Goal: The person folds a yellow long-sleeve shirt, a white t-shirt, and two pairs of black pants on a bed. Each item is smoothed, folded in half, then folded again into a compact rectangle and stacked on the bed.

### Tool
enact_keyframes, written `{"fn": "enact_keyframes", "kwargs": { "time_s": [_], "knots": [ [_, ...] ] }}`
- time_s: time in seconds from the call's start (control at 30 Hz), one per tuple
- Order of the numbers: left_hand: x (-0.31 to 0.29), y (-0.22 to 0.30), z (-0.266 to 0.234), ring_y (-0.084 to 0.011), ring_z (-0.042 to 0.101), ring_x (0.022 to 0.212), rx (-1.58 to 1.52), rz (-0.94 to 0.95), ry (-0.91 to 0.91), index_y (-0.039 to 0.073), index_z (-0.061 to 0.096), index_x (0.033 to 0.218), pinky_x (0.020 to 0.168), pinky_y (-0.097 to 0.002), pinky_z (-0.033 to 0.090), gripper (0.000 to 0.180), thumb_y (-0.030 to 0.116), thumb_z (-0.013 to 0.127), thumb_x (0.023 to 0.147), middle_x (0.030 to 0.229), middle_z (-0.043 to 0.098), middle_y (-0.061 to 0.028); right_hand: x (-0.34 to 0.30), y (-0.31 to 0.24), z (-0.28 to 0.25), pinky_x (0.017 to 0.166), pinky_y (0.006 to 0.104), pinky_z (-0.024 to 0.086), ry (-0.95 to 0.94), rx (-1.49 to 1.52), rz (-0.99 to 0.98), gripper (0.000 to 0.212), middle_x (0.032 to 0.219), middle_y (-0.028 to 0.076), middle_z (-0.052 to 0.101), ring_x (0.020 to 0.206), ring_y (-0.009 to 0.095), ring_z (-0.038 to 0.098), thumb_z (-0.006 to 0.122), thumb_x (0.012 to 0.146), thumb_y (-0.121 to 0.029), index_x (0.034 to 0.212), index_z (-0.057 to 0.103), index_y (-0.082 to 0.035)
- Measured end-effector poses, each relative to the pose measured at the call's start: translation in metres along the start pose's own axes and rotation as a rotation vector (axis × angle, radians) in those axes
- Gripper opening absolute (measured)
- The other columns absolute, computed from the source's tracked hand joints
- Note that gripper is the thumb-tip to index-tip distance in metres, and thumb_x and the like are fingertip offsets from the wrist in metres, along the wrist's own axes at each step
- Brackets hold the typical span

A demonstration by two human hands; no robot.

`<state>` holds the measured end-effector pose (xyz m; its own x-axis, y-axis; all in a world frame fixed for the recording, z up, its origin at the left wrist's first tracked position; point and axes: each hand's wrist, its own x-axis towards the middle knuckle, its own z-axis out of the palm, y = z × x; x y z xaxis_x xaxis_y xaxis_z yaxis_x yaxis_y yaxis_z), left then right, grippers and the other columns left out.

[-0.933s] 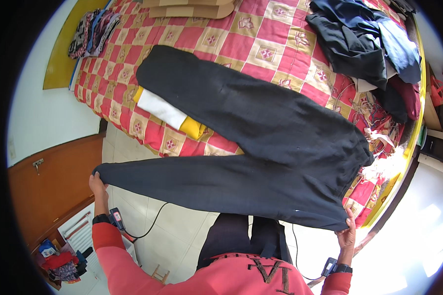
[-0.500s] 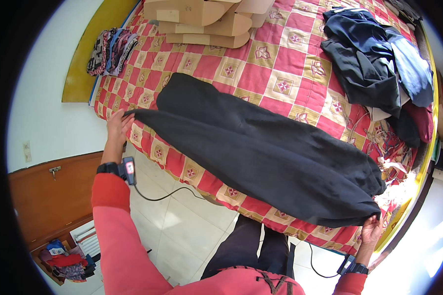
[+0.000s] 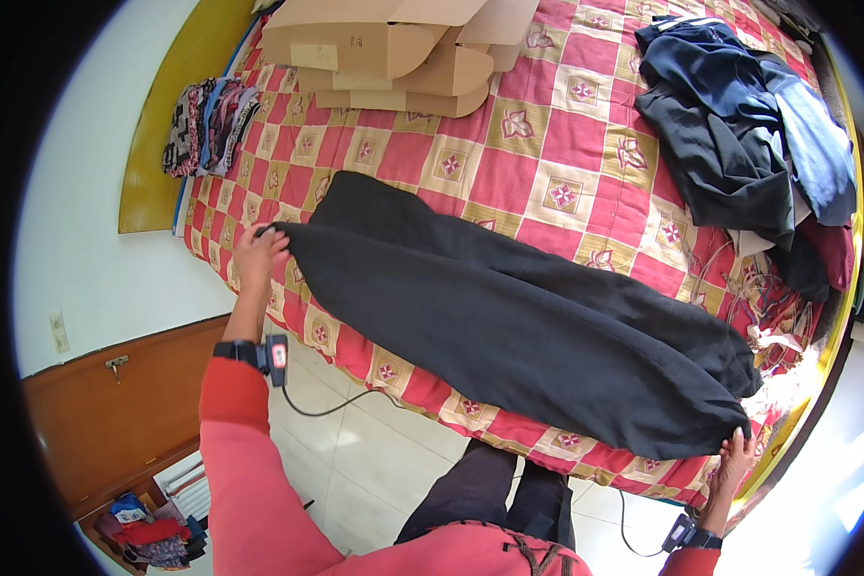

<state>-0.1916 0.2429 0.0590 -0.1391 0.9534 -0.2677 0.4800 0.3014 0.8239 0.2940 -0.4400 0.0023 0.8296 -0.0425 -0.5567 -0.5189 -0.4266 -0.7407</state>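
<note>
A pair of long black trousers (image 3: 509, 336) lies stretched slantwise over the near side of the bed, with a lengthwise ridge along its middle. My left hand (image 3: 259, 257) pinches a corner at its left end, lifting that edge slightly. At the opposite end, near the bed's right corner, my right hand (image 3: 736, 456) grips the lower corner between thumb and fingers. The cloth hangs fairly taut between both hands. Behind the held layer, another layer of black cloth rests on the bedspread.
A red and beige checked bedspread (image 3: 562, 192) covers the bed. Flattened cardboard boxes (image 3: 384, 58) are stacked at the back. Folded clothes (image 3: 211, 125) stand at the far left, and a dark clothing heap (image 3: 715, 125) lies at right above tangled cords (image 3: 754, 293). Below left is an open wooden drawer (image 3: 130, 533).
My left hand has moved a little rightward with its corner of the trousers. The near layer has shifted and its ridge looks smoother. My right hand keeps its grip. The whole view has tilted slightly.
</note>
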Motion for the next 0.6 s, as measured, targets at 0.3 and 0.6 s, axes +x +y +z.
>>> {"fn": "enact_keyframes", "kwargs": {
  "time_s": [0.3, 0.6],
  "knots": [
    [-0.001, 0.002, -0.041, -0.0086, 0.05, 0.073, 0.206, 0.425, 0.263, 0.005, 0.067, 0.095, 0.068, -0.0226, 0.041, 0.015, 0.017, 0.065, 0.087, 0.081, 0.056, -0.0004, -0.044, -0.026, -0.021, 0.095, 0.0307, 0.045, 0.014, 0.135, -0.161, 0.035, 0.116, 0.011, 0.058, 0.11, 0.018, 0.055, 0.062, 0.094, -0.022, 0.122, 0.053, -0.003],
    [0.083, -0.019, 0.067, -0.0182, 0.062, 0.089, 0.418, 0.25, 0.102, -0.002, 0.063, 0.112, 0.082, -0.0291, 0.046, 0.04, 0.027, 0.066, 0.085, 0.101, 0.067, -0.0108, 0.047, -0.002, 0.029, 0.088, 0.0275, 0.048, 0.078, 0.202, -0.136, 0.03, 0.108, 0.007, 0.062, 0.1, 0.014, 0.059, 0.06, 0.096, -0.021, 0.119, 0.056, -0.002]
  ]
}}
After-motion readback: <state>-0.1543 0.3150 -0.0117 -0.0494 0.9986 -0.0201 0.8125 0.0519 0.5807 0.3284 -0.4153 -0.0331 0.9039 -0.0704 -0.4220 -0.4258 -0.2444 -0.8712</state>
